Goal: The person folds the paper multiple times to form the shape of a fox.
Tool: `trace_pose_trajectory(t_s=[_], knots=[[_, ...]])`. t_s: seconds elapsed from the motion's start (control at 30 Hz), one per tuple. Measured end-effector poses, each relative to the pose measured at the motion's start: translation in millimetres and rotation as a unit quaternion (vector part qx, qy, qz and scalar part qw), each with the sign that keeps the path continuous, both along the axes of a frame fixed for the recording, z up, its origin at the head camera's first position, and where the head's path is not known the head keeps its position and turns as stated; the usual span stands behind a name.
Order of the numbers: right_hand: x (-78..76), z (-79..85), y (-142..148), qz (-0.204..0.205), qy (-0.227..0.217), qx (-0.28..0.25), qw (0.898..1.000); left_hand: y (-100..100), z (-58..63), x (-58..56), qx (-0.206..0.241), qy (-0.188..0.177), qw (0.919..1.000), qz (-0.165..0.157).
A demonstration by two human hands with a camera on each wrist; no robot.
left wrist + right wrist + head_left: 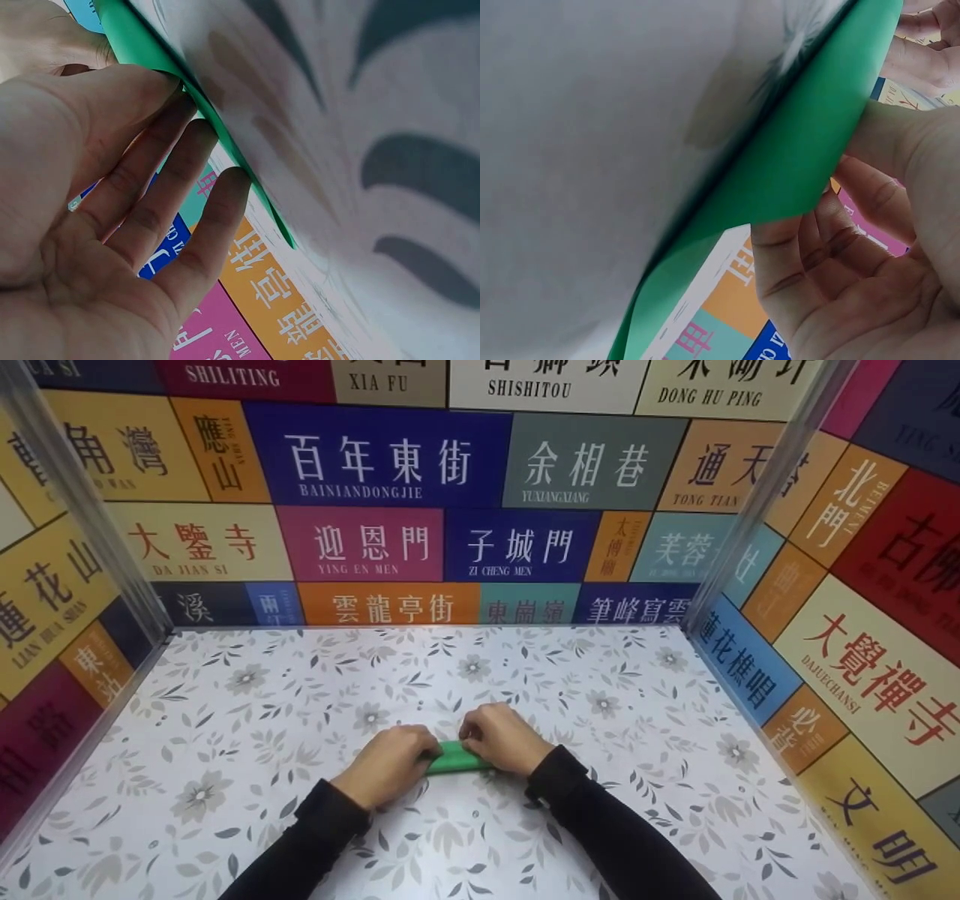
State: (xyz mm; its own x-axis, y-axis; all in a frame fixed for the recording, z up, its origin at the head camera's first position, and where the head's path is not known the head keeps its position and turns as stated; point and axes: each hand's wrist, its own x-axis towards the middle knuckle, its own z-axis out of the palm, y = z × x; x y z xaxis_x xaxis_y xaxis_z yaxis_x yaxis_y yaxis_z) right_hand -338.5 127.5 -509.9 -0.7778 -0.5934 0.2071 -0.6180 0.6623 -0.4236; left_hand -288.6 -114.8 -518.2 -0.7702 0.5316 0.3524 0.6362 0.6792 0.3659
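Note:
A strip of green paper point(456, 758) lies crosswise on the patterned tabletop, between both hands. My left hand point(394, 761) pinches its left part; in the left wrist view, the thumb and index finger meet at the edge of the green paper point(139, 37) while the other fingertips point(236, 184) rest along it. At the right part, my right hand point(510, 739) holds the paper between thumb and fingers. The right wrist view shows the green paper point(802, 142) bent over, with a loose flap hanging toward the bottom. Its far side is partly hidden by the fingers.
The white tabletop point(300, 825) carries a grey leaf and flower print. Colourful sign-covered panels point(375, 457) stand behind it and on both sides, with clear corner strips point(712, 555) at the joins. Dark sleeves point(600, 825) cover both forearms.

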Motion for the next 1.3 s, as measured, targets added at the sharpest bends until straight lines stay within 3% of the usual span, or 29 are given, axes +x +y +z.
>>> trace_pose_trajectory(t_s=[0.43, 0.9, 1.1, 1.3], knots=[[1.5, 0.7, 0.9, 0.003, 0.001, 0.007, 1.0, 0.3, 1.5, 0.6, 0.002, -0.009, 1.0, 0.0], [2.7, -0.1, -0.7, 0.024, 0.025, -0.003, 0.999, -0.7, 0.9, 2.0, 0.004, 0.009, 0.9999, -0.007], [2.6, 0.6, -2.5, 0.029, 0.016, 0.004, 0.999, -0.3, 1.5, 2.3, 0.003, 0.009, 0.9999, -0.005], [2.3, 0.9, -2.9, 0.033, 0.014, 0.004, 0.999, -1.1, 3.8, 1.8, 0.004, -0.012, 0.9999, -0.006]])
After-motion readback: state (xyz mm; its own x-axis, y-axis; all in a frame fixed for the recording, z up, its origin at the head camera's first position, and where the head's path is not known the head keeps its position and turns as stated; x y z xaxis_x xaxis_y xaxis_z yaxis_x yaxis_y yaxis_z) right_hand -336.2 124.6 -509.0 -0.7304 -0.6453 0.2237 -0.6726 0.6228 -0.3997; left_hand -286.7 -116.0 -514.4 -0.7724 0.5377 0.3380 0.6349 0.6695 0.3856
